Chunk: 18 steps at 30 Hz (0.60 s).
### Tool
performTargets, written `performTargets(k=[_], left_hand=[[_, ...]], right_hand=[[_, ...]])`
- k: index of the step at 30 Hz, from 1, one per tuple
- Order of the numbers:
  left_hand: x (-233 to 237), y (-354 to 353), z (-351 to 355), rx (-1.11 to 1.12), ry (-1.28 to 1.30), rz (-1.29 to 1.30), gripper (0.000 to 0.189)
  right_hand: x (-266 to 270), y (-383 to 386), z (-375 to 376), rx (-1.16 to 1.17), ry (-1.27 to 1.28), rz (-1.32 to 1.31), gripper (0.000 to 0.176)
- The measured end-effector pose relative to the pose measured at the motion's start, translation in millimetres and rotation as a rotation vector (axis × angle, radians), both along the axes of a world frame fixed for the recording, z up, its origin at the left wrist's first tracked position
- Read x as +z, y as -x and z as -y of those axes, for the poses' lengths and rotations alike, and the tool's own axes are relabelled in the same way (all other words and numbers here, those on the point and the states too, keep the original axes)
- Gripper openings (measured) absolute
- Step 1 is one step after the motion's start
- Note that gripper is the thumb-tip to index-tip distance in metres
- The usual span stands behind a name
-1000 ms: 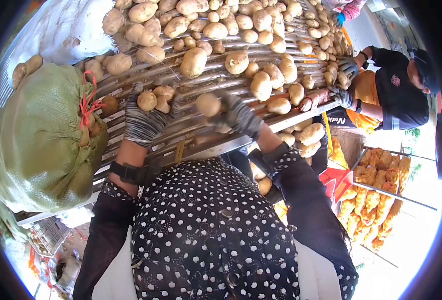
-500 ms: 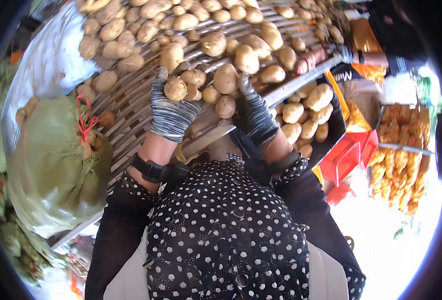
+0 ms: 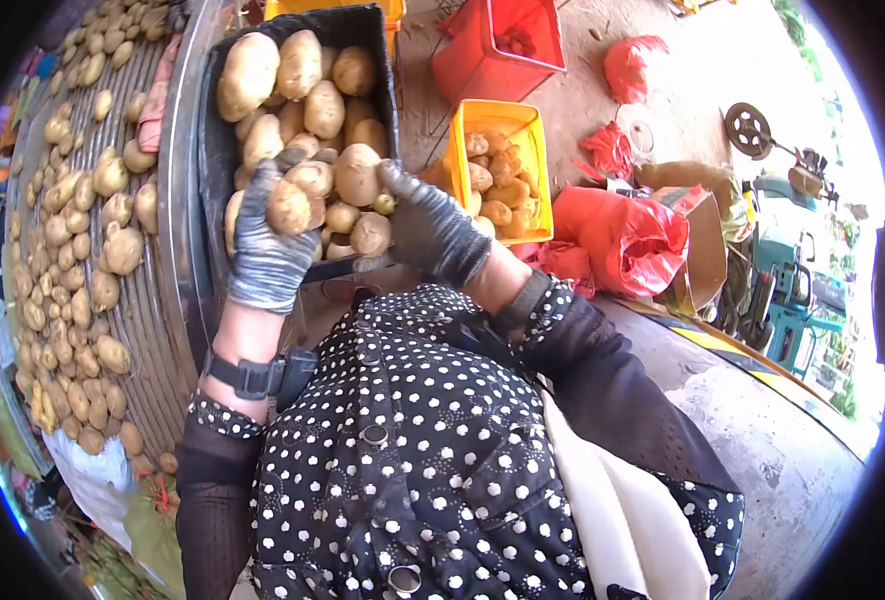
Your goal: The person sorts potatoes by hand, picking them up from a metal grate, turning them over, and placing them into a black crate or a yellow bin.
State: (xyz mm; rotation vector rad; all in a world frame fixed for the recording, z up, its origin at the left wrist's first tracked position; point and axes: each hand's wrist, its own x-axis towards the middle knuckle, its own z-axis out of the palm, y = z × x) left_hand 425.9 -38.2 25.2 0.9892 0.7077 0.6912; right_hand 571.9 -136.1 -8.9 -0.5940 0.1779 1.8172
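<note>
While your grey-striped, knit-gloved left hand curls around oval tan potatoes over the rectangular black crate, your similarly gloved right hand has an indeterminable grip, and they're probably firm, bruisable, best cradled mid-body.

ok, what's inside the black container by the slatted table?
Potatoes, heaped over one another. The bottom of the black container and most lower potatoes are covered; the left grip, right grip and potatoes between them hide part of the near end.
</note>
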Motion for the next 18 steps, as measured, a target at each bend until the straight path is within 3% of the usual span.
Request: performTargets(k=[2,4,6,8,9,15,18], left_hand=[[-57.6,-53.0,22.2,-0.065,0.32,0.37,0.033],[-61.2,-102.2,29.5,-0.248,0.771,0.317,0.033],[-53.1,-148.2,61.0,-0.251,0.713,0.178,0.028],[-92.7,-184.3,76.8,-0.326,0.683,-0.032,0.032],[-120.0,-197.4,82.4,-0.39,0.692,0.003,0.04],[-121.0,-225.3,102.3,-0.338,0.892,-0.094,0.031],[-116.4,-231.2,102.8,-0.255,0.886,-0.089,0.027]], right_hand=[[-14.2,-41.9,39.2,-0.115,0.029,0.006,0.061],[-7.1,-75.6,76.8,-0.199,0.181,0.079,0.063],[-12.7,-107.4,107.2,-0.241,0.217,0.088,0.064],[-37.7,-133.0,129.0,-0.277,0.264,0.126,0.063],[-48.1,-145.9,138.4,-0.245,0.288,0.153,0.063],[-47.9,-160.2,149.8,-0.318,0.408,0.175,0.059],[-56.8,-162.9,146.2,-0.315,0.327,0.023,0.054]])
